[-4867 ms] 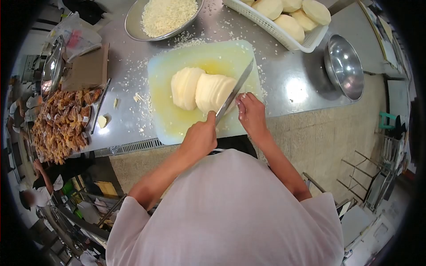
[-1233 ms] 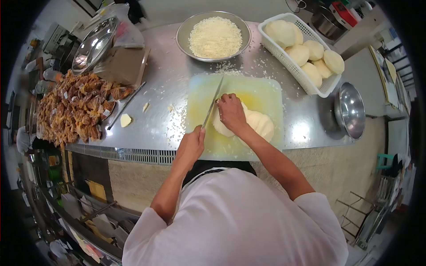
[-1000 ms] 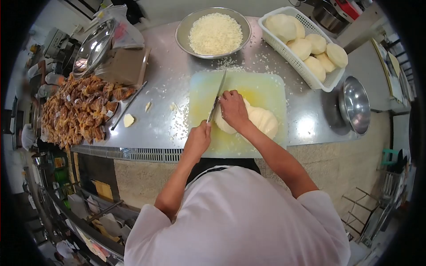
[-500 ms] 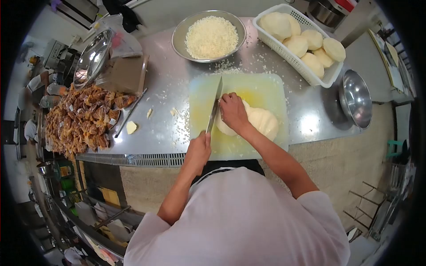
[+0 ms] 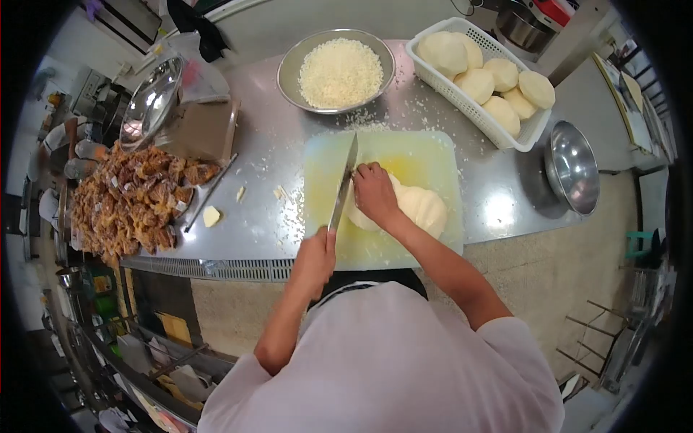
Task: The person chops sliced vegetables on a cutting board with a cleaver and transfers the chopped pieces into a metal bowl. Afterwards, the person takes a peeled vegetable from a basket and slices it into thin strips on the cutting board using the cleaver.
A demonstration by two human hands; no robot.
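My left hand is closed around the handle of a long kitchen knife, whose blade points away from me over the pale green cutting board. Close to the blade's right side, my right hand presses with curled fingers on a pale peeled root vegetable, partly hidden under it. Its exact kind is unclear. Right beside that hand, another pale rounded piece lies on the board. Small pale bits are scattered beyond the board's far edge.
A metal bowl of diced pale pieces stands behind the board. At back right is a white basket of peeled rounds, near an upright-tilted steel bowl. Many bagged brown items, a metal rod and a cut scrap lie left.
The whole view has shifted slightly, so the table sits lower in it. Relative to the board, the knife and my left hand have moved only slightly; my right hand stays on the vegetable.
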